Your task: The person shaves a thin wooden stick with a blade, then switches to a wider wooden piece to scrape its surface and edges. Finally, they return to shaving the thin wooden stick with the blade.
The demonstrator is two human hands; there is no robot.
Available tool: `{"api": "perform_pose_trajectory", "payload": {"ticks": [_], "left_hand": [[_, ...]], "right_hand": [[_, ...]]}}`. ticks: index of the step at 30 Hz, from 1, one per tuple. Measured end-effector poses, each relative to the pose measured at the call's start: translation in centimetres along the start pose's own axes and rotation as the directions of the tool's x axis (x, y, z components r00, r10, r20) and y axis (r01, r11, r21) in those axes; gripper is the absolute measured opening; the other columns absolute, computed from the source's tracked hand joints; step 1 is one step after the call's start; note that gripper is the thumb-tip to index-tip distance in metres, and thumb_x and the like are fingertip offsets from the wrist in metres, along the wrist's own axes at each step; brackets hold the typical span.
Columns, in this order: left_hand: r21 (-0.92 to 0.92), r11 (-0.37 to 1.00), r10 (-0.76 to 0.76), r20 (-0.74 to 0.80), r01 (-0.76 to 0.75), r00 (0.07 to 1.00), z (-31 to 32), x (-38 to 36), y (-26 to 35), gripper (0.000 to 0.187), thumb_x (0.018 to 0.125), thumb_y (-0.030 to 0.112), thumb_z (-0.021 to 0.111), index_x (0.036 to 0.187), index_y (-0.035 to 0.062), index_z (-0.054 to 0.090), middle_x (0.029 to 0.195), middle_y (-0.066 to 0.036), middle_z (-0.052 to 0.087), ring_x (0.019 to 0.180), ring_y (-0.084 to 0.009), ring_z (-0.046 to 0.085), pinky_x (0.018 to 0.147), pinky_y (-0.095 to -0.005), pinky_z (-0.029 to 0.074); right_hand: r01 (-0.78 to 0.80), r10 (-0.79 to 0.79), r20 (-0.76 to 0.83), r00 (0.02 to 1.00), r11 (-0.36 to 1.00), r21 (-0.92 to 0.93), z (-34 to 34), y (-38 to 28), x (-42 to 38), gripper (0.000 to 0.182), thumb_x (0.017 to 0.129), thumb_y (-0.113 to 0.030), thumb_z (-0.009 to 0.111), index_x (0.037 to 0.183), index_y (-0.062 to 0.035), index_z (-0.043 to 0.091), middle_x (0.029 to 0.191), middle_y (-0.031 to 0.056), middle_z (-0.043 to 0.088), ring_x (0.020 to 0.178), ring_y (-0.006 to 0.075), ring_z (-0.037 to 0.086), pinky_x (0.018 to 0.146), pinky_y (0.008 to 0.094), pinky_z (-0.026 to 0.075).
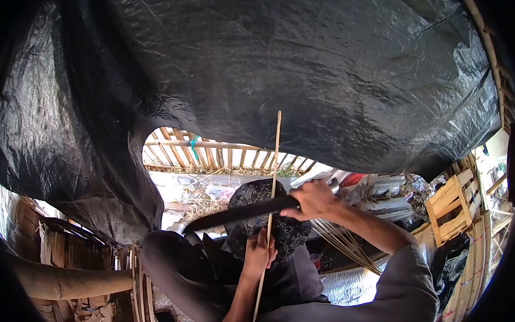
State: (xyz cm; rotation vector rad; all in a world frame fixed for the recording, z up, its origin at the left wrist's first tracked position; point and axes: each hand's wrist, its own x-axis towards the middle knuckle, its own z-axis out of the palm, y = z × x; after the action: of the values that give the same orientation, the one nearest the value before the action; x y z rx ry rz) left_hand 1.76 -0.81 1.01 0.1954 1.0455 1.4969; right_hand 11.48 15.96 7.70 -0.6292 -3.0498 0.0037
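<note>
My left hand [258,252] is closed around a long thin bamboo strip [277,144], which stands nearly upright in view, its lower end running down past my forearm. My right hand [314,199] grips the handle of a machete [238,212]. Its broad dark blade points to the left and crosses the strip a little above my left hand. Behind both hands lies a dark patterned cloth [250,193] over my lap. My bent knee [169,251] is to the left, near the blade's tip.
A black plastic sheet [306,66] hangs low across the front. Beyond it stands a slatted bamboo fence [212,154]. At right are a wooden crate [450,208] and a fan of thin bamboo strips [345,243]. A thick bamboo pole [77,282] lies at lower left.
</note>
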Motion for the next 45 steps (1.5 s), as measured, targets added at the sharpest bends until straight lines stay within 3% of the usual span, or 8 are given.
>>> {"api": "perform_pose_trajectory", "payload": {"ticks": [7, 12, 17, 22, 23, 28, 32, 45], "left_hand": [[0.123, 0.992, 0.043, -0.005, -0.042, 0.999, -0.1, -0.4, -0.7, 0.042, 0.096, 0.028, 0.027, 0.059, 0.0089, 0.035, 0.038, 0.0, 0.026, 0.027, -0.0079, 0.021, 0.026, -0.0234, 0.017], [0.019, 1.0, -0.002, 0.062, 0.001, 0.998, -0.7, -0.2, -0.6, 0.044, 0.096, 0.028, 0.026, 0.058, 0.0086, 0.036, 0.038, 0.0, 0.027, 0.027, -0.0078, 0.022, 0.027, -0.0237, 0.018], [0.075, 0.997, 0.009, 0.028, -0.011, 1.0, -0.3, -0.9, -0.6, 0.043, 0.096, 0.028, 0.026, 0.058, 0.0092, 0.035, 0.039, 0.0, 0.028, 0.028, -0.0077, 0.021, 0.027, -0.0232, 0.018], [0.123, 0.992, 0.033, 0.011, -0.034, 0.999, -0.7, -1.3, -1.1, 0.045, 0.096, 0.03, 0.027, 0.058, 0.0086, 0.037, 0.04, 0.001, 0.029, 0.028, -0.0076, 0.023, 0.029, -0.0236, 0.021], [0.128, 0.991, 0.047, 0.018, -0.049, 0.999, -0.9, -1.2, -0.9, 0.045, 0.096, 0.03, 0.027, 0.058, 0.0086, 0.037, 0.04, 0.001, 0.029, 0.028, -0.0076, 0.023, 0.029, -0.0236, 0.021], [0.053, 0.999, 0.01, 0.085, -0.014, 0.996, -1.1, -1.1, -0.7, 0.045, 0.097, 0.029, 0.025, 0.058, 0.0083, 0.035, 0.039, 0.0, 0.027, 0.027, -0.0087, 0.022, 0.028, -0.0241, 0.019], [0.033, 0.999, 0.025, 0.017, -0.025, 1.0, -2.2, -1.0, -2.3, 0.044, 0.097, 0.03, 0.026, 0.059, 0.0081, 0.036, 0.038, -0.001, 0.027, 0.027, -0.0084, 0.022, 0.028, -0.0231, 0.018], [0.133, 0.989, 0.061, -0.008, -0.059, 0.998, -1.3, -1.9, -1.0, 0.046, 0.097, 0.031, 0.028, 0.059, 0.0075, 0.038, 0.043, 0.0, 0.032, 0.028, -0.0068, 0.026, 0.029, -0.0224, 0.023]], "right_hand": [[-0.348, 0.373, -0.164, 0.913, 0.923, 0.166, 0.6, 6.5, 4.6, 0.077, 0.085, -0.063, 0.031, 0.053, 0.0021, 0.055, 0.046, 0.0179, 0.05, 0.05, 0.0278, 0.058, 0.044, 0.0412, 0.045], [-0.248, 0.198, 0.189, 0.962, 0.923, 0.294, 1.4, 4.0, 2.2, 0.066, 0.084, -0.064, 0.034, 0.049, -0.0101, 0.047, 0.04, -0.0033, 0.031, 0.032, 0.0094, 0.032, 0.027, 0.029, 0.026], [0.129, -0.137, -0.053, 0.989, 0.983, -0.133, 1.1, 2.4, 1.5, 0.068, 0.077, -0.073, 0.035, 0.048, -0.0125, 0.046, 0.038, -0.0032, 0.029, 0.031, 0.0079, 0.031, 0.027, 0.0271, 0.027], [-0.285, 0.312, -0.27, 0.911, 0.949, 0.134, 0.5, 7.9, 6.0, 0.076, 0.085, -0.064, 0.028, 0.051, -0.0019, 0.056, 0.038, 0.0068, 0.041, 0.035, 0.021, 0.046, 0.038, 0.0365, 0.043], [-0.362, 0.378, -0.032, 0.925, 0.905, 0.224, -0.4, 8.0, 6.0, 0.078, 0.086, -0.062, 0.029, 0.056, 0.0041, 0.059, 0.042, 0.0126, 0.047, 0.037, 0.0253, 0.05, 0.041, 0.039, 0.044], [-0.139, 0.116, 0.111, 0.987, 0.96, 0.241, 0.5, 4.4, 3.4, 0.072, 0.083, -0.064, 0.037, 0.047, -0.0026, 0.049, 0.042, 0.008, 0.043, 0.035, 0.0197, 0.043, 0.035, 0.035, 0.038], [0.073, -0.079, -0.023, 0.997, 0.98, -0.185, -0.5, 3.0, 2.7, 0.071, 0.079, -0.067, 0.041, 0.054, -0.0032, 0.058, 0.043, 0.0078, 0.048, 0.039, 0.0182, 0.052, 0.033, 0.0323, 0.041], [-0.186, 0.189, -0.121, 0.974, 0.982, 0.037, -1.5, 4.9, 4.7, 0.074, 0.083, -0.061, 0.039, 0.052, 0.0041, 0.055, 0.042, 0.0152, 0.048, 0.039, 0.025, 0.054, 0.039, 0.039, 0.045]]}}
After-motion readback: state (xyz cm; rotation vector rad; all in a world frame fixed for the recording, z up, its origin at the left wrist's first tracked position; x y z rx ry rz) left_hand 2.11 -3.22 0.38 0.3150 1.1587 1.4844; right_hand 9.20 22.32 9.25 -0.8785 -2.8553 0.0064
